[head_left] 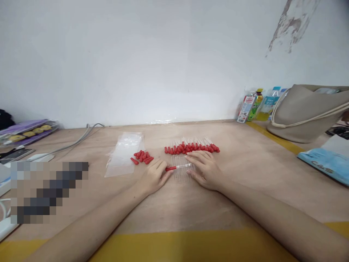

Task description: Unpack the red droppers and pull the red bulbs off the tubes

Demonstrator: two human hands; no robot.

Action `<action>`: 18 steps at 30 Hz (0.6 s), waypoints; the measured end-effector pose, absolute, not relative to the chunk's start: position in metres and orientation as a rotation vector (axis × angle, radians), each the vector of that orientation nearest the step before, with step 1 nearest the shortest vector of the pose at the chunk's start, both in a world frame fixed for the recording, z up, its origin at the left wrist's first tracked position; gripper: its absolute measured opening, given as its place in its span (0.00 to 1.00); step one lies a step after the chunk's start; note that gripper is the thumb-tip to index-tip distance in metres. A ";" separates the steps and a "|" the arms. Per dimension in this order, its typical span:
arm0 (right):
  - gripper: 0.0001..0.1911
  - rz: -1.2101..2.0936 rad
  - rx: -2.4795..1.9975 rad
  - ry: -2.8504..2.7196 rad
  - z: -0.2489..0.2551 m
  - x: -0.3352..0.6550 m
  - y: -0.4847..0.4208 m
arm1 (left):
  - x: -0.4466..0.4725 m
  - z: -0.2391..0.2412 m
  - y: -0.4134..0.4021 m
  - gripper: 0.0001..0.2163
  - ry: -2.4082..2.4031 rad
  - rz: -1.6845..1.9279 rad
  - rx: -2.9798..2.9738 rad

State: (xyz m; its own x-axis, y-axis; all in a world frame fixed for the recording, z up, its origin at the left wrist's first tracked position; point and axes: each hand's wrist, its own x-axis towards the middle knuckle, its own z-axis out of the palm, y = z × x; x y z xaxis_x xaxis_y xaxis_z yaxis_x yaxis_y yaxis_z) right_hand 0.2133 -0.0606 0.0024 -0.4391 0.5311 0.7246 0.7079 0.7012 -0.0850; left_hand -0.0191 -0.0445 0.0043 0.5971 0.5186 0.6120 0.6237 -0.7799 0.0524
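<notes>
My left hand (pixel 156 175) is closed, pinching the red rubber bulb (pixel 171 168) of a glass dropper. The dropper's thin clear tube (pixel 183 166) runs rightward into my right hand (pixel 205 170), whose curled fingers are around its far end; the exact grip there is partly hidden. Beneath the dropper, loose clear glass tubes (pixel 178 176) lie side by side on the table. Just behind my hands is a row of droppers with red bulbs (pixel 195 147), their tubes pointing to the wall. Left of them, a small pile of loose red bulbs (pixel 142 155) lies near my left hand.
Clear plastic bags (pixel 124 151) lie under and beside the loose bulbs. At right stand drink bottles (pixel 268 103), a grey bag (pixel 308 112) and a blue tissue pack (pixel 325 163). A purple package (pixel 32 129) and a grey cable (pixel 71 142) are at left.
</notes>
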 end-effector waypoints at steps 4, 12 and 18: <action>0.18 -0.335 -0.905 -2.236 0.000 0.209 -0.061 | -0.018 0.003 -0.045 0.04 -0.864 -0.981 -2.654; 0.11 -0.293 -0.824 -2.238 -0.004 0.203 -0.056 | -0.013 0.007 -0.048 0.09 -0.840 -0.964 -2.648; 0.11 -0.284 -0.761 -2.221 -0.007 0.200 -0.056 | -0.006 0.004 -0.045 0.10 -0.715 -0.978 -2.687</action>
